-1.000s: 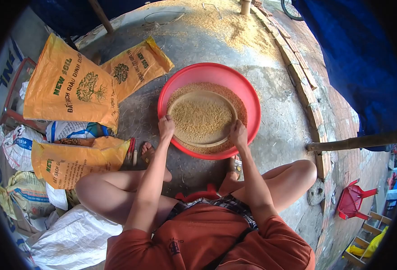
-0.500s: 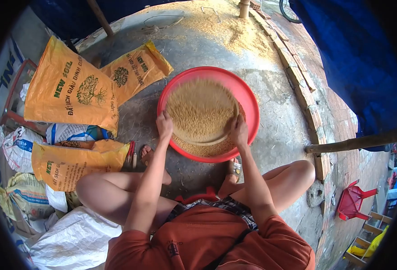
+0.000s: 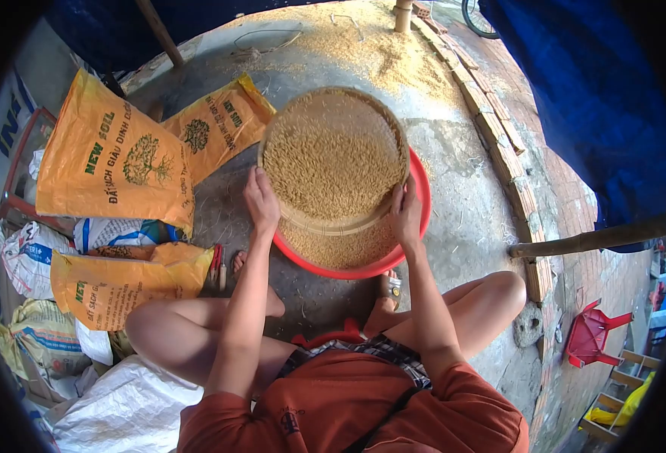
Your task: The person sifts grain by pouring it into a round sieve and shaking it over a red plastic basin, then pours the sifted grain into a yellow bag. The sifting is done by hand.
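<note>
A round winnowing sieve [image 3: 334, 102] with a pale rim is held up above a red plastic basin [image 3: 421, 198]. Unhusked grain [image 3: 325, 170] lies across its middle, and some kernels look blurred near the far side. My left hand [image 3: 262, 199] grips the rim on the left, and my right hand [image 3: 406, 213] grips it on the lower right, fingers partly hidden beneath. Below the sieve, more grain [image 3: 340, 249] fills the near part of the basin. The basin stands on the concrete floor between my feet; its far side is covered by the sieve.
Orange soil sacks [image 3: 114, 158] stand on the left, with a white sack [image 3: 125, 411] nearer me. Grain [image 3: 393, 60] is spread over the floor at the back. A row of bricks [image 3: 491, 128], a wooden pole [image 3: 590, 238] and an overturned red stool [image 3: 593, 336] lie to the right.
Both hands have lifted the sieve higher and shifted it slightly left and away from me, uncovering more of the basin's near side. The grain in it looks less smeared.
</note>
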Tool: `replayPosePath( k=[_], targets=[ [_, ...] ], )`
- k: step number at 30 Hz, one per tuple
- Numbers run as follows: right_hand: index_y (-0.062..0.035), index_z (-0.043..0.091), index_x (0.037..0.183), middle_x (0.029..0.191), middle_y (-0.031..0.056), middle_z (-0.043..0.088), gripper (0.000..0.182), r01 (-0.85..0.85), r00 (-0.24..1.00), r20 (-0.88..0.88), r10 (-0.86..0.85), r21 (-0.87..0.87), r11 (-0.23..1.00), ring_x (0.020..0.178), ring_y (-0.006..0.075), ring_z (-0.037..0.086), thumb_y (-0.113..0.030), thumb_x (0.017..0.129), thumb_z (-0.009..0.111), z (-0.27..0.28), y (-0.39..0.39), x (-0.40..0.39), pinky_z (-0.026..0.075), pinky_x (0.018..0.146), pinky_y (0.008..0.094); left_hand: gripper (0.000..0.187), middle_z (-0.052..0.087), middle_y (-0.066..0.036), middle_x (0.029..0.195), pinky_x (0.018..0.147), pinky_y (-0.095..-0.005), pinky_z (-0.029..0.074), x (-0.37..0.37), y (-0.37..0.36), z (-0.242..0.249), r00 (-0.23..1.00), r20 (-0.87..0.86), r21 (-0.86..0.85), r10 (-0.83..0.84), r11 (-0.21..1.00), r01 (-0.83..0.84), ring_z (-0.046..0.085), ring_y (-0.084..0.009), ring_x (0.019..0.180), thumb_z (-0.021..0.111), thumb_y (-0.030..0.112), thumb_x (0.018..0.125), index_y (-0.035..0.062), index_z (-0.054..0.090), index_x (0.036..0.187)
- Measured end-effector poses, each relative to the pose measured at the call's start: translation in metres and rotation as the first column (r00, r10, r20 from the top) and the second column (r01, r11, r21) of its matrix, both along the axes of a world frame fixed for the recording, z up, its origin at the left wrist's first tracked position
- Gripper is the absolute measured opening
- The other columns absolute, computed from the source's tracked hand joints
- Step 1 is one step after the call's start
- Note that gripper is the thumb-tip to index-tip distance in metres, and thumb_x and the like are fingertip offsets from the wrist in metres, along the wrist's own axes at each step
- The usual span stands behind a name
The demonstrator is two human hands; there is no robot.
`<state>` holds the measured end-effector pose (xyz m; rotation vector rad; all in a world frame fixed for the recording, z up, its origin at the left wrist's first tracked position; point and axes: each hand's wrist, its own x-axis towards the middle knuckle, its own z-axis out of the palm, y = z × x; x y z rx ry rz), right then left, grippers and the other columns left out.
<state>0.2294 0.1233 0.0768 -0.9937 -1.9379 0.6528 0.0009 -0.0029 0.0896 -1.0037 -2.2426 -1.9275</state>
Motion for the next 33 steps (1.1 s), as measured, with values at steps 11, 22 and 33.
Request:
replayPosePath(
  k=[11, 22, 33],
  targets=[
    [0.0013, 0.045, 0.086, 0.066, 0.0251, 0.053, 0.018, 0.025, 0.947, 0.319, 0.037, -0.188, 0.982, 0.062, 0.0412, 0.053, -0.016, 0.083, 0.041, -0.044, -0.010, 0.017, 0.040, 0.055, 0.0477, 0.035, 0.055, -0.027, 0.079, 0.070, -0.0458, 0.041, -0.009, -0.007, -0.091, 0.999, 0.031, -0.513, 0.042, 0.858, -0.020, 0.053, -0.0415, 0.079, 0.032, 0.022, 0.083, -0.0039, 0.055, 0.080],
    [-0.0002, 0.041, 0.101, 0.070, 0.0260, 0.053, 0.022, 0.048, 0.986, 0.168, -0.018, -0.173, 0.984, 0.065, 0.0420, 0.052, -0.015, 0.085, 0.039, -0.014, -0.004, 0.009, 0.038, 0.057, 0.0487, 0.035, 0.056, -0.026, 0.079, 0.067, -0.0410, 0.040, -0.002, 0.008, -0.047, 1.000, -0.019, -0.200, 0.019, 0.980, -0.022, 0.055, -0.0389, 0.078, 0.033, 0.023, 0.086, -0.0050, 0.054, 0.086],
    [0.0028, 0.046, 0.083, 0.067, 0.0258, 0.054, 0.021, 0.079, 0.955, 0.296, 0.009, -0.283, 0.956, 0.066, 0.0399, 0.054, -0.017, 0.082, 0.041, 0.002, -0.015, 0.022, 0.041, 0.058, 0.0461, 0.033, 0.055, -0.026, 0.074, 0.067, -0.0467, 0.041, -0.005, 0.002, -0.061, 0.999, -0.013, -0.498, -0.045, 0.866, 0.032, 0.053, -0.0416, 0.074, 0.037, 0.023, 0.083, -0.0047, 0.056, 0.078]
  ],
)
